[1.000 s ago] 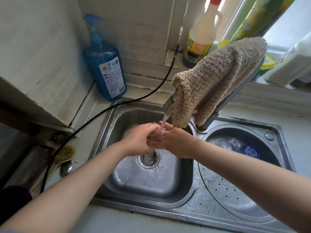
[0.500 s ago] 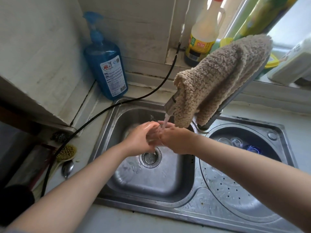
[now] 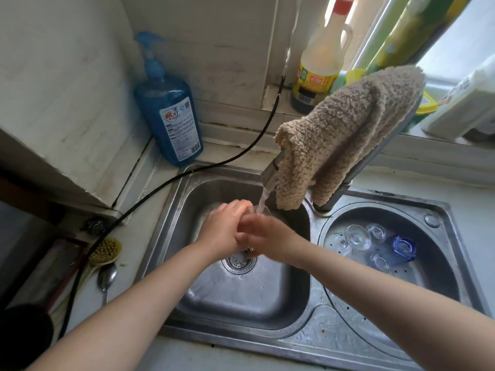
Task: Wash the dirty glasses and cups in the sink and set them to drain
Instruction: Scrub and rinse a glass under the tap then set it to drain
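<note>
Head view: over the left basin (image 3: 171,236), both hands grip a clear glass (image 3: 263,210) under the faucet (image 3: 270,174) stream, left hand (image 3: 223,231) wrapped around it, right hand (image 3: 270,241) pinching it. Washed glasses (image 3: 357,236) lie in the right basin (image 3: 439,285)

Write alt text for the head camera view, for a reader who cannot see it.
Two bare hands, left hand and right hand, hold a small clear glass under the running tap over the left sink basin. Washed glasses lie in the round right basin; a tan cloth drapes the tap.
</note>
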Demonstrator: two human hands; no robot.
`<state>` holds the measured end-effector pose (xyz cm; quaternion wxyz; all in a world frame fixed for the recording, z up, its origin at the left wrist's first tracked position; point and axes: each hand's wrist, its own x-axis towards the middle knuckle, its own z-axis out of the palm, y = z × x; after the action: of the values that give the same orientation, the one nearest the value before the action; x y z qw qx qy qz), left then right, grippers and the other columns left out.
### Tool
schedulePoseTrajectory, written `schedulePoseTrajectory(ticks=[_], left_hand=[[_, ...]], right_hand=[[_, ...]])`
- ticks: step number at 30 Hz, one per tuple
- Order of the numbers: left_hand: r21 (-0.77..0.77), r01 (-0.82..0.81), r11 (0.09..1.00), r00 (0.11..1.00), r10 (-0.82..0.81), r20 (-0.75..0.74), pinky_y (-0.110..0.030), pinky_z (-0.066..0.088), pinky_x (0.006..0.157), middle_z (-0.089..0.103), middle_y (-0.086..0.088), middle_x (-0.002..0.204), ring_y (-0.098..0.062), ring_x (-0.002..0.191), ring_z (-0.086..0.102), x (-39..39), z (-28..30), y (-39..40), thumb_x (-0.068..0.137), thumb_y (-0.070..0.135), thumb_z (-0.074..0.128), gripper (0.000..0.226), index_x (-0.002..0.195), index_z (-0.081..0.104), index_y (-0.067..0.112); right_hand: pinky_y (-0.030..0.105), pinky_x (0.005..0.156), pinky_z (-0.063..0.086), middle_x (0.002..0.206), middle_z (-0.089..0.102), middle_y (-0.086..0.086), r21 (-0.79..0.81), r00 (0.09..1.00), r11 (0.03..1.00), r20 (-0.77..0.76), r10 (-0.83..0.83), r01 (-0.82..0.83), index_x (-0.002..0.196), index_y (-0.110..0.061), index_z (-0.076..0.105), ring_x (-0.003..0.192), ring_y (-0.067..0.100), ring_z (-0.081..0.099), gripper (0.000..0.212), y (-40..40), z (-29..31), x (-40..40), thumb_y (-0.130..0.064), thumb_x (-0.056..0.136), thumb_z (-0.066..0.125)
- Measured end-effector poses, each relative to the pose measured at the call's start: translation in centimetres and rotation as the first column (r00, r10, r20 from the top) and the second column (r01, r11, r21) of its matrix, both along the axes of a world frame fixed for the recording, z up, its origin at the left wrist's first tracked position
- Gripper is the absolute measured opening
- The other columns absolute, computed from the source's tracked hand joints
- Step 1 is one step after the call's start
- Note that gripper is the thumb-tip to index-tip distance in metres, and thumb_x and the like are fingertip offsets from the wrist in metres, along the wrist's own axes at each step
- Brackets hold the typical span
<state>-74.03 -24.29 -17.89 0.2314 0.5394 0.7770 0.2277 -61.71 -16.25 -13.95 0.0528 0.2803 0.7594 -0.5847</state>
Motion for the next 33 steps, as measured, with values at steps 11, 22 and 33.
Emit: schedulePoseTrajectory(ticks=[11,22,33], left_hand=[[-0.048,-0.108,0.993,0.890,0.118,0.440,-0.031,0.055,0.073,0.062,0.013,0.108,-0.012,0.094,0.064,1.6,1.7,-0.2,0.064,0.015,0.076,0.083,0.131,0.035,0.038],[-0.222,-0.219,0.950,0.169,0.261,0.950,-0.023,0.052,0.054,0.066,-0.008,0.080,-0.014,0.061,0.065,3.3,3.4,0.2,0.077,0.024,0.070,0.029,0.101,0.065,0.008],[-0.430,-0.310,0.848,-0.133,0.409,0.903,-0.032,0.056,0.073,0.070,-0.017,0.108,-0.026,0.093,0.069,4.5,1.5,0.5,0.093,0.058,0.045,0.058,0.125,0.062,0.013]], right_hand=[[0.022,0.062,0.040,0.071,0.058,-0.006,0.530,0.975,0.847,-0.211,0.071,0.053,0.086,-0.010,0.063,0.064,0.009,0.054,0.030,1.3,-0.5,1.6,-0.036,0.094,0.049],[0.025,0.063,0.052,0.085,0.067,-0.001,-0.090,0.817,0.820,-0.072,-0.572,0.565,0.101,-0.017,0.061,0.073,0.014,0.065,0.028,0.4,0.8,-0.3,-0.042,0.091,0.055],[0.031,0.093,0.040,0.116,0.052,0.002,-0.064,0.868,0.866,0.030,-0.495,0.496,0.129,-0.010,0.046,0.116,0.023,0.051,0.040,-0.8,-0.5,-1.5,-0.035,0.102,0.031]])
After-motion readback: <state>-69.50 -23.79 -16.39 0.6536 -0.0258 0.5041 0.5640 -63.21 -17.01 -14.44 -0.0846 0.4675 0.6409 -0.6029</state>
